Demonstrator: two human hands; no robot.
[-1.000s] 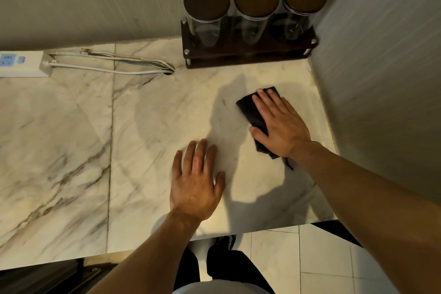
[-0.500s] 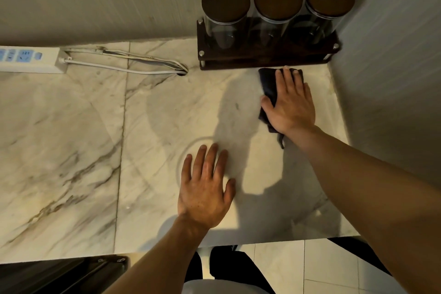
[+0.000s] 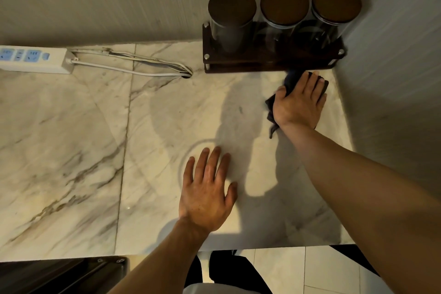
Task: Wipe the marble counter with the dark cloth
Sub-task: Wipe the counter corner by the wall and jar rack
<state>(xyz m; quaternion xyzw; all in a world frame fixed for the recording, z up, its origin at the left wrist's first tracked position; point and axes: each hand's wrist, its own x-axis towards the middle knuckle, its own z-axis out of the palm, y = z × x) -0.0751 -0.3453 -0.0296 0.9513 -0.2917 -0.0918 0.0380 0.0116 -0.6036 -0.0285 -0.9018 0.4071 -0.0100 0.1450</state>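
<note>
At the far right corner of the marble table point(image 3: 152, 141), the right hand point(image 3: 298, 105) lies palm-down on the dark cloth point(image 3: 292, 79), its fingers point(image 3: 307, 83) extended side by side and the thumb hooked over the cloth's left edge. The cloth is bunched under the palm; its front edge meets the base of the jar rack point(image 3: 262, 62), and a loose tail trails toward the wrist. The left hand point(image 3: 207, 191) rests flat on the bare marble nearer the front edge, fingers slightly spread, holding nothing; it appears to serve as a brace.

Progress, as a judgement: the wipe is in hand at the back corner. A ring-shaped mark point(image 3: 188, 153) shows just beyond the left fingers, and a small dark speck point(image 3: 240, 110) lies between the hands, so the centre likely needs a pass. The left slab, past the seam, shows no sign either way.

Surface: polished veined marble in two slabs, strongly shadowed by the arms. Against the back wall sit three lidded glass jars point(image 3: 284, 14) in the rack, a power strip point(image 3: 33, 58) at the far left, and its cord point(image 3: 133, 69) running to a hole in the table. Tiled floor point(image 3: 298, 270) shows below the front edge.
</note>
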